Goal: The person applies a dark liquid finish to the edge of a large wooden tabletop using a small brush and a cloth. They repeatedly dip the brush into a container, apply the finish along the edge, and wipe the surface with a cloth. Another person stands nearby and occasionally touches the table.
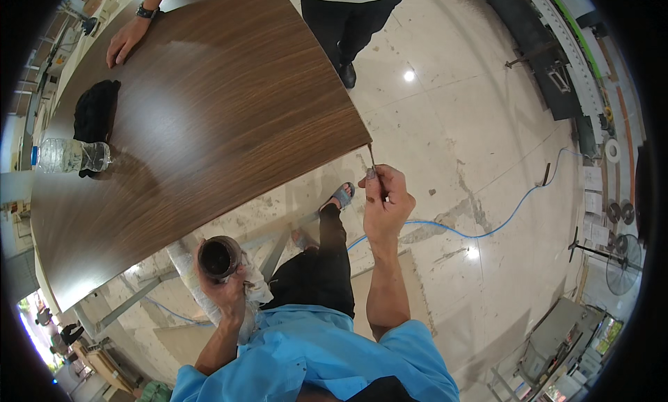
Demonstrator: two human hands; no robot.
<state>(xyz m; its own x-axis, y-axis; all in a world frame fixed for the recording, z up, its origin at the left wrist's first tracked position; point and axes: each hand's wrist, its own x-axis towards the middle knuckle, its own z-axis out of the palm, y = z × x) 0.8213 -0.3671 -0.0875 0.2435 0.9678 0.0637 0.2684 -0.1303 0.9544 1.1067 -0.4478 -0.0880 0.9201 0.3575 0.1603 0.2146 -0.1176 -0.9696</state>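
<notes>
My right hand (390, 204) is closed, pinching a slim paintbrush (372, 156) between thumb and fingertips. The brush's dark tip meets the near right corner of a brown wood-grain panel (257, 103); most of its handle is hidden in the hand. Lower left, my left hand (228, 294) wraps around a small round jar (218, 258) of dark liquid, its open mouth facing up. Crumpled whitish wrapping (256, 285) lies against that hand and forearm; whether the hand also grips it, I cannot tell. Dark stains mark my right thumb.
On the panel's left side lie a clear water bottle (69, 156) and a black cloth item (97, 110). Another person's hand (128, 42) rests on the far left edge. Someone in dark trousers (348, 16) stands beyond. A blue hose (480, 235) crosses the floor; a fan (623, 263) stands far right.
</notes>
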